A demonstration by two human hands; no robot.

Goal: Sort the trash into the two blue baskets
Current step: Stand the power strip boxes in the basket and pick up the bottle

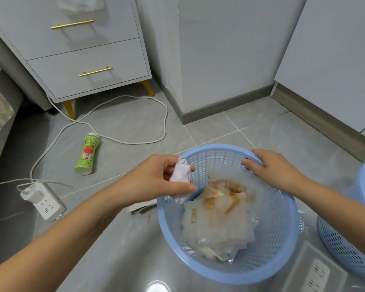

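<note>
Left hand [156, 182]: grasps a crumpled white wrapper [182, 178] over the round light-blue plastic mesh basket [282, 245], near rim. Right hand [272, 169]: grips its far rim. Green juice bottle [88, 153]: lying on floor.

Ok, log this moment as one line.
left hand: holds crumpled wrapper | right hand: grips basket rim | juice bottle: on floor

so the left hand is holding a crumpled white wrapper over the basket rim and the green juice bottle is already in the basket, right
Not quite. The head view shows the green juice bottle lying on its side on the floor tiles, to the left of the basket, not in it. The rest holds: the left hand holds the crumpled white wrapper over the basket rim.
</note>
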